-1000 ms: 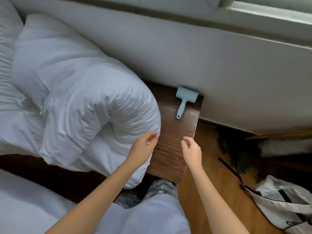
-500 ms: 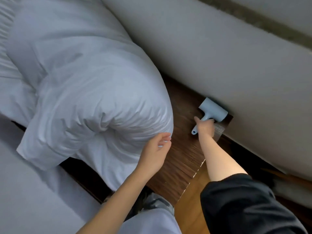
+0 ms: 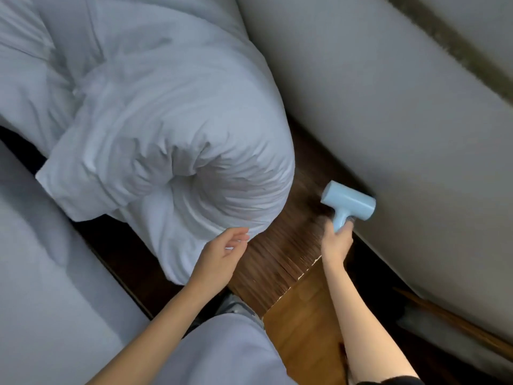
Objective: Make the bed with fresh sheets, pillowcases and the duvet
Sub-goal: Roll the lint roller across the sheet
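Pale-blue lint roller [image 3: 347, 206] gripped in right hand [image 3: 336, 241]; left hand [image 3: 220, 258], fingers relaxed, beside rolled white duvet [image 3: 177, 151].

White duvet [image 3: 155, 129] bundled into a thick roll, lying on dark wooden ledge [image 3: 288, 245]

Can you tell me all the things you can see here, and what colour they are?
duvet: one, white, rolled up, lying partly on the wooden ledge
lint roller: one, light blue, above the ledge by the wall, gripped by its handle
wooden ledge: one, dark brown, between duvet and wall
wall: grey-white, right
floor: light brown wood, below the ledge
left hand: one, open, touching the duvet's end
right hand: one, holding the lint roller
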Demonstrator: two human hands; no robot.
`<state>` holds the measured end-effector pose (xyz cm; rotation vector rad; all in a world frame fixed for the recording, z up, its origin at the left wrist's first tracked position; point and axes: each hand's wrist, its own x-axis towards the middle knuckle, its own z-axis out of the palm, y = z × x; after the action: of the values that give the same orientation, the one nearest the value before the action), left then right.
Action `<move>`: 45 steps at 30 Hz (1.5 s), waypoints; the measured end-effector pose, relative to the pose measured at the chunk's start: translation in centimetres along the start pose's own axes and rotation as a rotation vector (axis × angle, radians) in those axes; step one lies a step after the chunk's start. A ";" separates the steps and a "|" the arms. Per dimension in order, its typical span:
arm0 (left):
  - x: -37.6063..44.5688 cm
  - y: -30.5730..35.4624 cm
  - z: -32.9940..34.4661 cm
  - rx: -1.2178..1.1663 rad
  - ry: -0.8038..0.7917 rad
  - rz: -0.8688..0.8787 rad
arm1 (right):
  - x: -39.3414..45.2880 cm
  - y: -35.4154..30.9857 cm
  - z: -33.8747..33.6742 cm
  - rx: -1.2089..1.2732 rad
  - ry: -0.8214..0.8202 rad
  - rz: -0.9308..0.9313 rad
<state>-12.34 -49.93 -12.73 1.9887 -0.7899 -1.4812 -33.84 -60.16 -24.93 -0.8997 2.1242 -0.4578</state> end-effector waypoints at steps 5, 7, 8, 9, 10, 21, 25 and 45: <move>-4.6 -5.3 -2.8 -0.084 0.076 -0.056 | -9.9 2.4 -2.8 -0.126 -0.100 -0.105; -6.7 -7.7 -4.3 -0.127 0.119 -0.068 | -13.4 3.3 -2.8 -0.161 -0.174 -0.155; -7.9 -8.9 -5.1 -0.146 0.141 -0.066 | -15.1 3.7 -2.7 -0.176 -0.211 -0.200; -9.1 -10.1 -5.9 -0.159 0.165 -0.063 | -16.9 3.8 -2.7 -0.194 -0.243 -0.251; -10.4 -11.3 -6.7 -0.175 0.191 -0.055 | -18.7 3.9 -2.6 -0.211 -0.271 -0.304; -26.7 -23.2 -15.0 -0.193 0.745 0.033 | -39.1 2.9 3.9 -0.631 -0.832 -1.055; -31.4 -25.9 -18.2 -0.114 0.880 0.082 | -45.8 2.3 8.0 -0.794 -1.035 -1.353; -33.7 -29.3 -35.3 -0.957 1.375 -0.333 | -65.6 -8.8 33.5 -0.738 -1.797 -2.242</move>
<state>18.11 -2.97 -2.61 1.7447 0.7222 -0.1771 25.72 -19.44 -7.55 -2.2730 -1.0033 0.3012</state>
